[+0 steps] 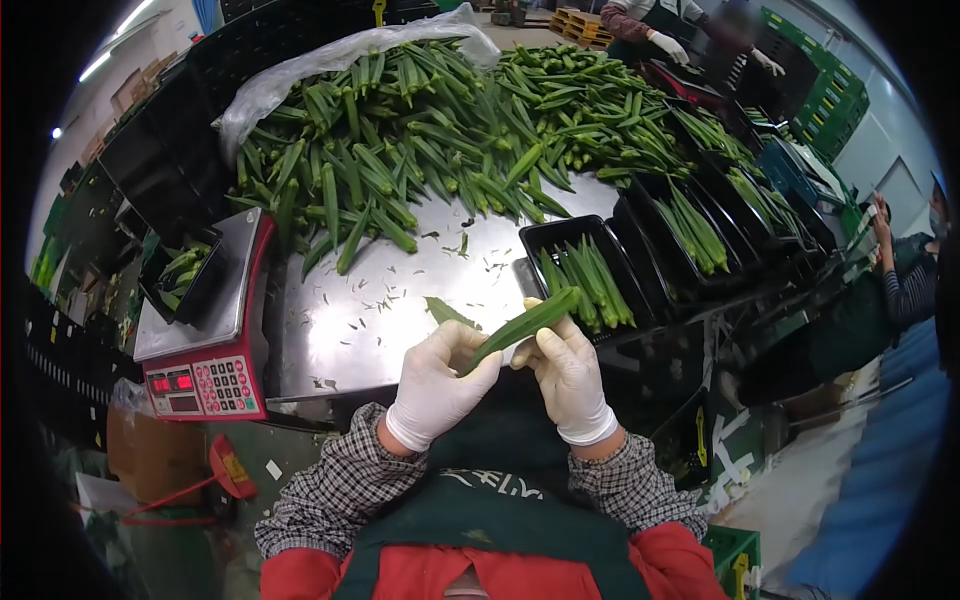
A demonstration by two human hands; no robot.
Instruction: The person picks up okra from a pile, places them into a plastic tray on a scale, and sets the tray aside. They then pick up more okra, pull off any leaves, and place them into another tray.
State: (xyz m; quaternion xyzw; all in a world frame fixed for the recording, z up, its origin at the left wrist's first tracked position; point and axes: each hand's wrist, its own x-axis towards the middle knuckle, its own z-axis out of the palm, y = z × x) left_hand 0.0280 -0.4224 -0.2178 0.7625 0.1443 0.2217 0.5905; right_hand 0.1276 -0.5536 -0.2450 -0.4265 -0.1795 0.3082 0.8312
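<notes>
My left hand [440, 378], in a white glove, is closed on the lower end of a long green okra pod [525, 325]. A second okra tip [447, 312] sticks out past its fingers. The gloved fingers of my right hand [568, 375] pinch the pod near its upper end. Both hands are over the front edge of a metal table [400, 290]. Just behind my right hand lies a black tray [533, 240] holding several okra pods [590, 280]. A large heap of okra [400, 130] covers the back of the table.
A red scale [205, 385] at the left bears a small black tray [205, 290] with okra pieces. More filled black trays [690, 225] line the right side. A clear plastic sheet [250, 105] edges the heap. Co-workers [670, 30] stand at the back right and far right.
</notes>
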